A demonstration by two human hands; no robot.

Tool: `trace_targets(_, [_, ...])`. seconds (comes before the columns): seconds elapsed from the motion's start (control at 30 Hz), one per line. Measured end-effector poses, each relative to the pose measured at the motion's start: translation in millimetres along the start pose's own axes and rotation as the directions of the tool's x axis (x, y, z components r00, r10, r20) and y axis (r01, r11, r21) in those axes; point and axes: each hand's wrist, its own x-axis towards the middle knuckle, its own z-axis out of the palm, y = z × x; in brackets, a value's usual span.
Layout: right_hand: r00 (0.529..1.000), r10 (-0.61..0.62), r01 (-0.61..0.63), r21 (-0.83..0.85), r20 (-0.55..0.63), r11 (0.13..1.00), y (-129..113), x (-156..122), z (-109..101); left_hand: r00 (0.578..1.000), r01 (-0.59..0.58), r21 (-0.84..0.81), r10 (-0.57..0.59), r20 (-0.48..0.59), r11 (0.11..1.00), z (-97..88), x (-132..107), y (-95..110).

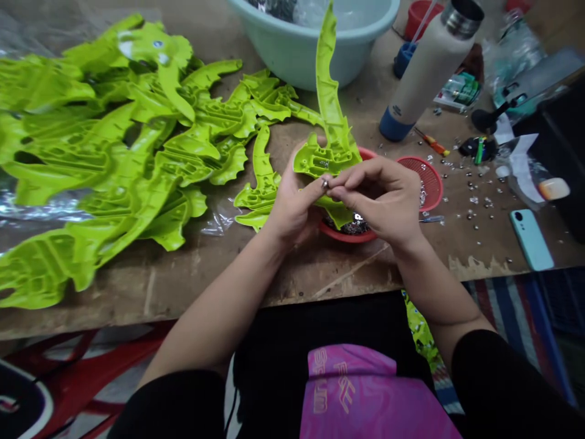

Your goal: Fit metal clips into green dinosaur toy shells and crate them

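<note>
Grip closed: right hand (381,204) seemingly pinches metal stud (325,183).

One left hand (292,207), one right hand (379,198), one phone (532,239), one basin (311,52)

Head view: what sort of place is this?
Likely a small toy-assembly workshop: a heap of lime-green moulded plastic dragon parts, loose metal studs and a screwdriver on a worn wooden table.

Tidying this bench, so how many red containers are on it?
3: a bowl beneath the right hand, a mesh basket beside it, and a cup beyond the bottle. More may be hidden.
</note>
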Motion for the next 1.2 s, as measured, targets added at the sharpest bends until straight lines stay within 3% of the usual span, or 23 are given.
trace_targets(0.13, [1.0,-0.011,0.013,-0.075,0.021,0.997,-1.2,-1.3,-5.2,1.0,-0.026,0.016,0.026,0.009,1.0,-1.0,0.9,-2.1])
trace_targets(0.4, [0.949,-0.221,0.272,-0.232,0.223,0.934,0.8,6.8,-20.2,0.996,-0.059,0.099,0.052,0.069,0.993,-6.6,5.7,-4.7])
trace_targets(0.5, [0.889,-0.421,0.45,-0.182,0.18,0.874,6.5,10.0,-32.8,0.984,0.059,0.15,-0.083,0.157,0.987,-11.5,6.6,3.2])
trace_targets(0.57, [0.86,-0.49,0.509,-0.194,0.14,0.839,8.3,13.0,-40.6,0.949,0.17,0.18,-0.21,0.234,0.969,-12.4,5.0,11.5])
trace_targets(0.67, [0.87,-0.46,0.494,-0.287,0.178,0.821,8.9,17.0,-45.9,0.892,0.276,0.239,-0.341,0.296,0.931,-8.6,0.7,23.3])
trace_targets(0.83, [0.876,-0.357,0.469,-0.41,0.323,0.782,14.6,18.1,-42.1,0.859,0.361,0.225,-0.417,0.297,0.905,0.3,-3.3,31.0])
trace_targets(0.9, [0.861,-0.369,0.497,-0.422,0.351,0.758,19.2,18.1,-39.6,0.817,0.434,0.2,-0.477,0.323,0.879,-0.3,-3.1,30.3])
trace_targets(0.97, [0.827,-0.45,0.56,-0.424,0.338,0.712,24.2,19.9,-36.0,0.765,0.5,0.187,-0.532,0.363,0.846,-3.3,-2.4,28.2])
trace_targets(1.03, [0.779,-0.552,0.625,-0.441,0.297,0.644,26.4,23.1,-31.8,0.746,0.518,0.168,-0.539,0.39,0.839,-6.6,-1.6,25.5])
trace_targets(1.13, [0.72,-0.643,0.679,-0.456,0.262,0.574,16.9,22.4,-35.2,0.767,0.501,0.109,-0.499,0.404,0.859,-8.2,-1.1,22.4])
trace_targets(1.17, [0.715,-0.665,0.675,-0.465,0.217,0.573,10.3,17.7,-42.3,0.782,0.488,0.092,-0.482,0.396,0.868,-7.6,-1.2,22.2])
trace_targets(1.2, [0.74,-0.659,0.626,-0.496,0.136,0.601,3.0,9.8,-53.4,0.798,0.474,0.086,-0.468,0.379,0.877,-6.6,-1.2,22.3])
